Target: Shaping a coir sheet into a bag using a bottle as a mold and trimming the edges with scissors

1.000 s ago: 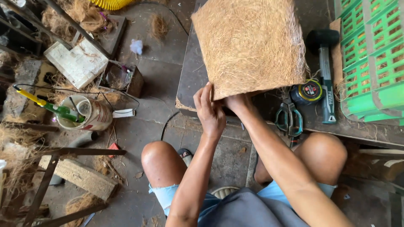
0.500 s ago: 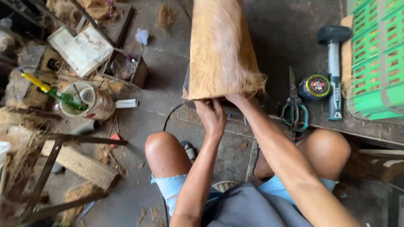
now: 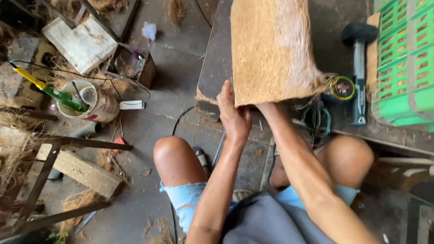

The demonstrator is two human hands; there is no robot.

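Sitting low here, knees up, both arms stretched out in front of me. My left hand [image 3: 235, 119] is clamped on the near bottom edge of the coir fibre mat [image 3: 273, 49], fingers wrapped up over the front of it. My right hand [image 3: 266, 107] is mostly tucked behind that same edge, so I can't honestly tell how it's gripping, only that it's up against the mat from underneath.

The mat itself is tipped up off the dark workbench [image 3: 212, 68], standing on edge with its near corner right at the bench's front lip. It looks like a cut rectangle already, though the right side is frayed with loose strands hanging out, so I'd say shaping is done and tidying that edge is what's left.

Just past my hands, the green-handled scissors [image 3: 316, 119] lie on the bench untouched, with the tape measure [image 3: 342, 87] peeking out beside the mat's lower right corner. Further back there's the rubber mallet [image 3: 358, 40], and a green plastic crate [image 3: 402, 58] along the right.
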